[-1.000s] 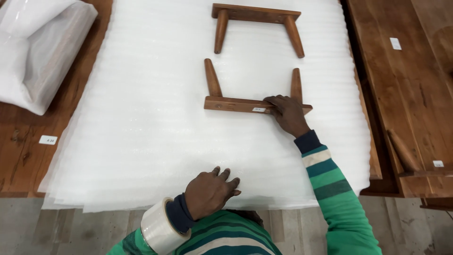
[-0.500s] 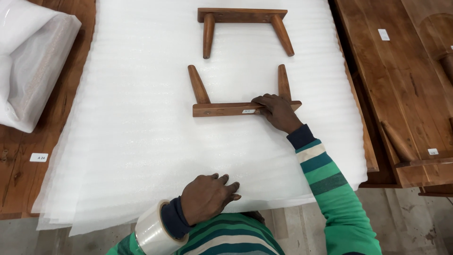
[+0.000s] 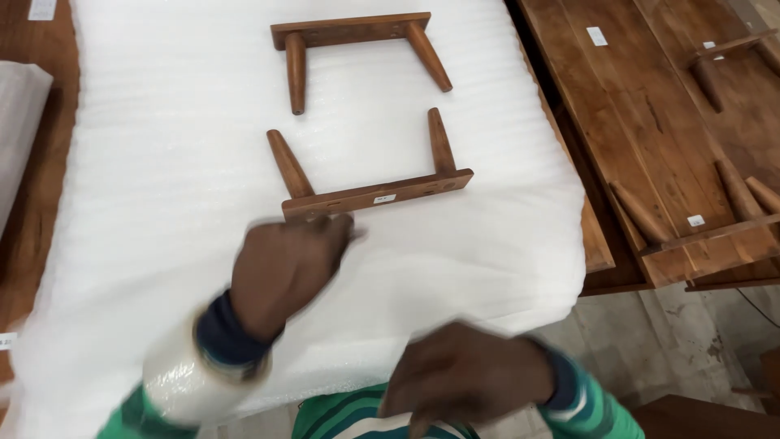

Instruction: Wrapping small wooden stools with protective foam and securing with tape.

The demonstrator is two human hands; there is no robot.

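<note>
The left hand (image 3: pixel 286 272) (blurred, fingers loosely spread) touched the near wooden leg frame (image 3: pixel 370 180) on the white foam sheet (image 3: pixel 162 162); the right hand (image 3: pixel 467 374), empty and open, hung below the frame.

You're looking down on a wide white foam sheet (image 3: pixel 162 162) that covers most of a brown wooden surface (image 3: pixel 49 203), bare along the left edge. To your right stand dark wooden table tops (image 3: pixel 650 122), laid flat, with tapered legs (image 3: pixel 638 213) and small white labels (image 3: pixel 597 36) on them. At the near right you see a grey, mottled concrete floor (image 3: pixel 682 325). At the far left lies a pale wrapped bundle (image 3: pixel 20 122). The light is even and soft.
</note>
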